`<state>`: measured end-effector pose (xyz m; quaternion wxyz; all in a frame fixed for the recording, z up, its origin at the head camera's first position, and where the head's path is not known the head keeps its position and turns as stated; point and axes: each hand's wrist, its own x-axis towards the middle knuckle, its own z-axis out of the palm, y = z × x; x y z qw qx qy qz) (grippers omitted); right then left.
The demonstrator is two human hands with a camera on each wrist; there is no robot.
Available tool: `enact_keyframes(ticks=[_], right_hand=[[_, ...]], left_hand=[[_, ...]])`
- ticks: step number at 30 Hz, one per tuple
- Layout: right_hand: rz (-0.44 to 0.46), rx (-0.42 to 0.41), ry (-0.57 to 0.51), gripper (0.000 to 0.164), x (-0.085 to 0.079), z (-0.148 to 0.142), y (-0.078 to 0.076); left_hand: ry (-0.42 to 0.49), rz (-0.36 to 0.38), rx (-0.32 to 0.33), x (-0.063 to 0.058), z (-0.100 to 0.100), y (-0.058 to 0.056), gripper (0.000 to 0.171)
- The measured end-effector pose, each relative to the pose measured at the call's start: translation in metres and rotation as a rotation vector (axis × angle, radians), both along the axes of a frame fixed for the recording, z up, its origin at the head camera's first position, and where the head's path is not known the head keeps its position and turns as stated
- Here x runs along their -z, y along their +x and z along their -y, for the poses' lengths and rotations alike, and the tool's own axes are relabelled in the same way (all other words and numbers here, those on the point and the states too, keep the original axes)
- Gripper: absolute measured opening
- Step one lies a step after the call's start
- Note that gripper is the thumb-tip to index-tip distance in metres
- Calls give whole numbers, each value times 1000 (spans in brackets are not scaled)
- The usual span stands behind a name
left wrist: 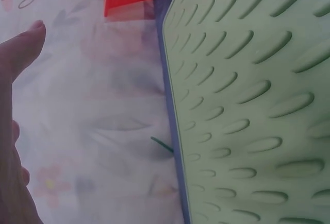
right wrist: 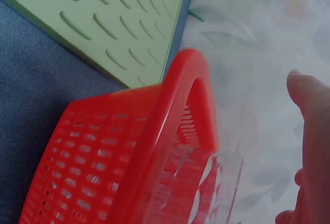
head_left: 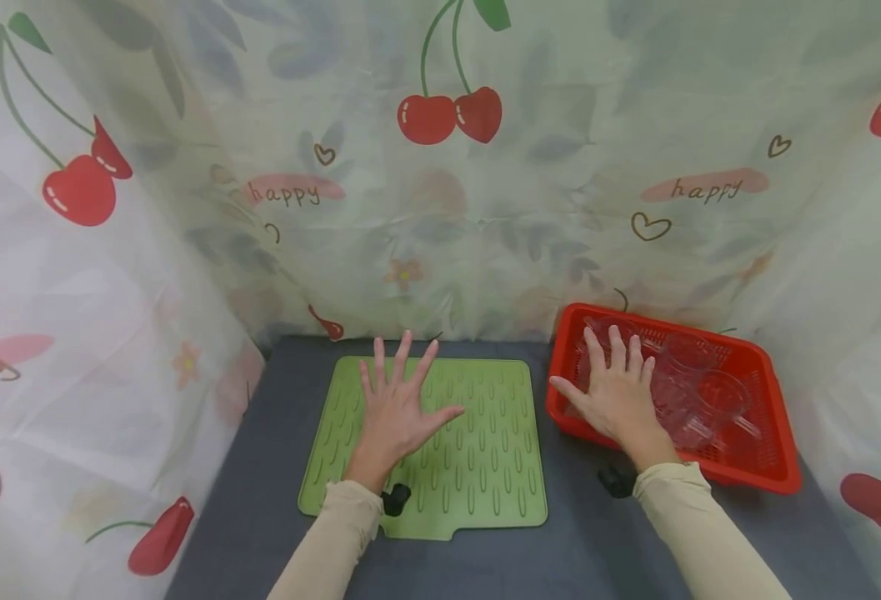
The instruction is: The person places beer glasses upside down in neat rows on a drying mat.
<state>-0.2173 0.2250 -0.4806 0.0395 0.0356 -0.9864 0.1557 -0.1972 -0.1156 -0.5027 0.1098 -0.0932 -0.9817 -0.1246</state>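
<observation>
My left hand (head_left: 397, 415) is held above a green ridged drying mat (head_left: 485, 458), fingers spread and nothing in it. In the left wrist view its thumb (left wrist: 28, 46) points up, apart from the mat. My right hand (head_left: 620, 400) hovers with spread fingers over the left part of a red perforated basket (head_left: 773, 454). Several clear plastic cups with handles (head_left: 721, 396) lie in that basket, partly hidden behind the right hand. The right wrist view shows the basket rim (right wrist: 170, 110) and a clear cup (right wrist: 227, 188) sticking up past it.
A dark grey cloth (head_left: 252, 500) covers the table under mat and basket. Pale curtains printed with cherries (head_left: 440, 250) hang at the back and on both sides. The basket stands right of the mat, close to the back curtain. Black wrist cameras (head_left: 617, 480) sit on both wrists.
</observation>
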Motion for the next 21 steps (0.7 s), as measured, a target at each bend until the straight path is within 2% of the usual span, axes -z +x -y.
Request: enact_keyframes(ticks=[8, 13, 21], right_hand=[[49, 36, -25, 110, 5, -12, -4], [109, 48, -39, 111, 4, -13, -6], [213, 71, -93, 115, 0, -16, -9]], left_hand=[[105, 23, -15, 6, -3, 3, 105], [157, 4, -11, 9, -6, 7, 105], [231, 40, -6, 11, -4, 13, 105]])
